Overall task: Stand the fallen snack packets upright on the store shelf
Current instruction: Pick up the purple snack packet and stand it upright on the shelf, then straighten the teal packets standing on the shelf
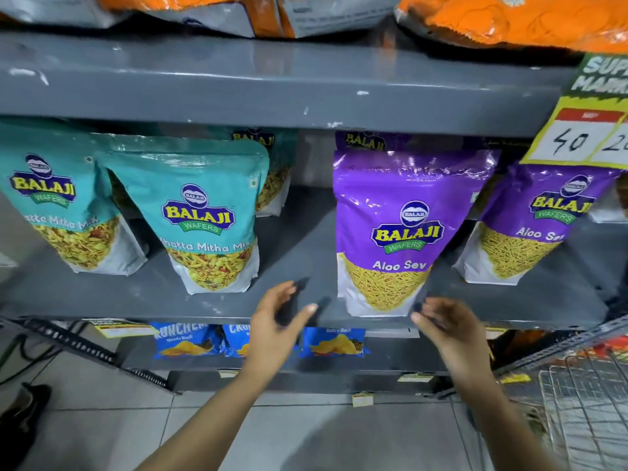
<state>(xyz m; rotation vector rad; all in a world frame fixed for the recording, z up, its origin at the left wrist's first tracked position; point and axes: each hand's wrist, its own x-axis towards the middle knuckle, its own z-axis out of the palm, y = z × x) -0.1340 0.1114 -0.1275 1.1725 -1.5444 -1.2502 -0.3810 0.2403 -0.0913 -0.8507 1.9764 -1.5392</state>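
A purple Aloo Sev packet (401, 232) stands upright at the front of the grey middle shelf (299, 253). A second purple packet (533, 226) stands to its right, with more purple packets behind. Two teal Khatta Mitha Mix packets (204, 219) (57, 205) stand upright on the left, another teal one behind them. My left hand (278, 321) hovers at the shelf's front edge, fingers apart, holding nothing. My right hand (445, 324) is just below the purple packet's bottom right corner, fingers apart, not gripping it.
Orange packets (509, 18) lie on the shelf above. A price tag (591, 130) hangs at the upper right. Blue chip packets (190, 338) sit on the lower shelf. A wire basket (584, 396) stands at the lower right, and a dark shoe (23, 413) at the lower left.
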